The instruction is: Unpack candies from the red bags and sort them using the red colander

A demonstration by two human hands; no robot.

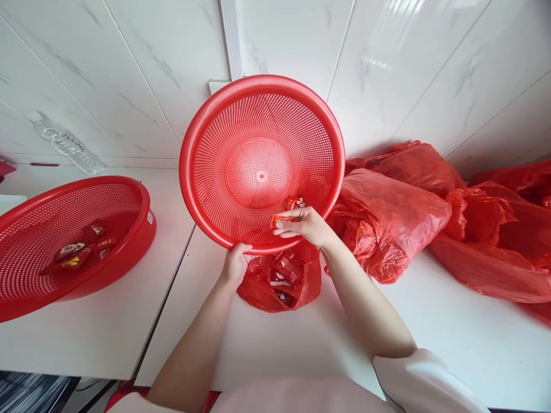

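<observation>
Red plastic basket [260, 163], tilted near the back edge of the bench [344, 338], its rim clamped in the left hand's [236, 265] grip; the right hand [303, 223] pinches a packet [279, 219] inside. Gathering packets seems the step; the next move calls for a steady rim.

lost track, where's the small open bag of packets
In the head view, the small open bag sits centrally on the table, just below the held basket.

Two baskets [262, 84], two hands [306, 225], one bottle [71, 144] upper left, at least four bags [396, 212] centre and right, packets [288, 267] too overlapped to count.
</observation>
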